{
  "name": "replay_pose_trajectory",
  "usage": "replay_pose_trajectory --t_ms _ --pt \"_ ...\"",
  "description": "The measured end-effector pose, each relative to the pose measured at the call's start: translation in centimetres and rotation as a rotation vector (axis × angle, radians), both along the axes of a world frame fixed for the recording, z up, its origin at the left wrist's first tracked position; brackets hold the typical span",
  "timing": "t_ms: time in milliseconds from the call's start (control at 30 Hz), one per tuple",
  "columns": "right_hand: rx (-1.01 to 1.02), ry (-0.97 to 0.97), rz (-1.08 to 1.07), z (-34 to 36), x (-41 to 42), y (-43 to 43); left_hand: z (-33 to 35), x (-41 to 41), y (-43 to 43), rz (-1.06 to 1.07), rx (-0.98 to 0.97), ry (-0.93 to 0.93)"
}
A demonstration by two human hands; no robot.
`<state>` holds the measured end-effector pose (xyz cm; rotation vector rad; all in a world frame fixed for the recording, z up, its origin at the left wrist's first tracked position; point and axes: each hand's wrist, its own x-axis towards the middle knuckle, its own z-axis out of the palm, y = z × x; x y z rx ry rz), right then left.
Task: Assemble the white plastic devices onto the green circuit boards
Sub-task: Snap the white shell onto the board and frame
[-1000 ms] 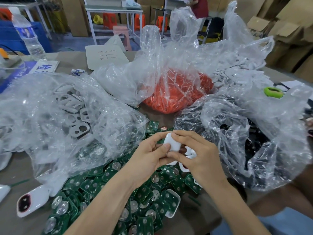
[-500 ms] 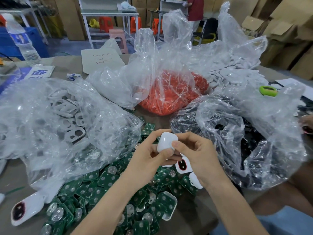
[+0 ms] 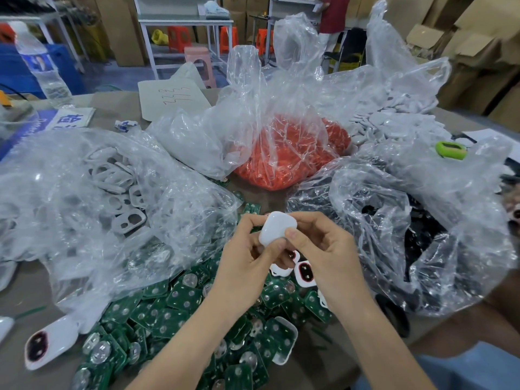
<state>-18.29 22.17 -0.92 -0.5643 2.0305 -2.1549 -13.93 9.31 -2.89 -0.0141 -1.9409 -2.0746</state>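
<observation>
A white plastic device (image 3: 274, 228), rounded and smooth, is held up between both hands above the pile. My left hand (image 3: 247, 263) grips it from the left with thumb and fingers. My right hand (image 3: 323, 254) pinches its right edge, thumb on the lower corner. Below the hands lies a heap of green circuit boards (image 3: 180, 319) with round metal domes. Two white devices with dark red windows (image 3: 305, 273) lie on the heap just under my right hand. Another white device with a green board in it (image 3: 284, 343) rests near the front.
Clear plastic bags ring the pile: grey frames (image 3: 123, 204) on the left, orange parts (image 3: 287, 159) at the back, black parts (image 3: 394, 235) on the right, white discs (image 3: 394, 114) far right. A white device (image 3: 47, 343) lies front left. A water bottle (image 3: 42, 63) stands far left.
Both hands have lifted the white device a little higher and turned it so its smooth back faces up; the two windowed devices beneath are now more exposed.
</observation>
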Motion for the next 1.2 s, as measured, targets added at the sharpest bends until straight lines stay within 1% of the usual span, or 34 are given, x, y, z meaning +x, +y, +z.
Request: replay_pose_trajectory --t_ms 67,167,233,300,367,433,500,533,567,633,700,733,800,933,1067,1200 --pt "0.048 0.011 0.036 0.4 -0.3 0.4 0.1 0.1 -0.1 -0.036 -0.044 -0.002" --pt "0.104 0.084 0.022 0.5 -0.4 0.5 0.0 0.3 -0.1 -0.069 -0.090 0.000" --pt "0.107 0.123 -0.012 0.3 -0.1 0.4 0.0 0.3 -0.2 -0.032 -0.149 0.011" --pt "0.097 0.119 -0.045 0.2 0.1 0.2 -0.1 0.3 -0.3 0.037 -0.257 0.026" --pt "0.065 0.036 -0.056 0.1 0.2 -0.2 -0.6 0.2 -0.5 0.190 -0.423 0.059" --pt "0.005 -0.087 -0.049 -0.1 0.7 -0.8 -0.4 0.1 -0.7 0.374 -0.635 0.170" --pt "-0.135 -0.185 -0.054 -0.4 1.1 -1.3 -0.4 0.1 -0.8 0.402 -0.786 0.293" --pt "-0.179 -0.205 -0.078 -0.5 1.1 -1.2 -0.2 0.1 -0.6 0.365 -0.791 0.305" --pt "-0.177 -0.201 -0.107 -0.5 1.1 -1.0 -0.1 0.3 -0.5 0.317 -0.738 0.280" --pt "-0.099 -0.146 -0.123 -0.3 0.7 -0.4 0.2 0.6 -0.4 0.231 -0.504 0.181" --pt "-0.048 -0.122 -0.090 0.0 0.5 0.1 0.4 0.6 -0.6 0.172 -0.283 0.047" --pt "-0.034 -0.121 -0.075 0.0 0.5 0.3 0.4 0.5 -0.8 0.165 -0.237 -0.006" --pt "-0.010 -0.107 -0.069 0.0 0.5 0.5 0.4 0.3 -1.1 0.163 -0.218 -0.052" --pt "0.007 -0.072 -0.071 0.2 0.5 0.6 0.7 0.2 -1.0 0.091 -0.211 -0.086" --pt "0.048 -0.038 -0.056 0.1 0.3 0.4 0.5 0.1 -1.0 0.076 -0.140 -0.135" --pt "0.058 -0.028 -0.059 0.1 0.2 0.5 0.7 0.1 -1.0 0.055 -0.124 -0.112"
